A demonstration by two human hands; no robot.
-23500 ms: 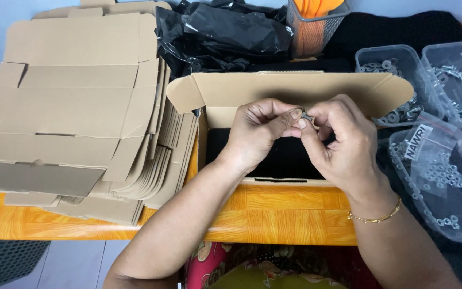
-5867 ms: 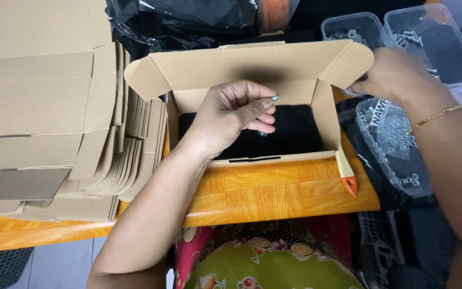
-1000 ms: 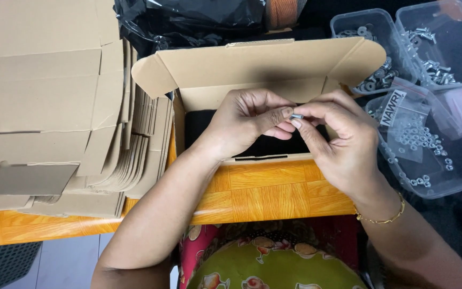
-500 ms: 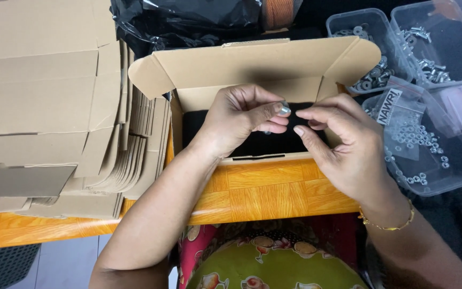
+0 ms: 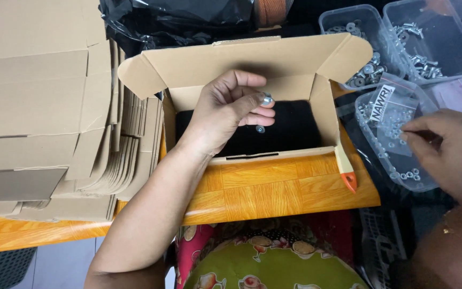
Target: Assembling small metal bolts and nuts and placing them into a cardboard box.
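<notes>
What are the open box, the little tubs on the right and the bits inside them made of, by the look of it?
The open box looks like plain brown cardboard, matte with folded flaps. The tubs seem to be clear plastic, since you see through their walls. The small pieces inside look like metal: silvery, shiny screws and nuts.

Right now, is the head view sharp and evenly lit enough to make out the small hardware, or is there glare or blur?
Head view: mostly sharp and evenly lit; the left hand and its small metal piece read clearly. The hand shadows the open cardboard box. Glare streaks the black plastic bag. The right hand, at the clear tub of nuts, is slightly soft.
</notes>
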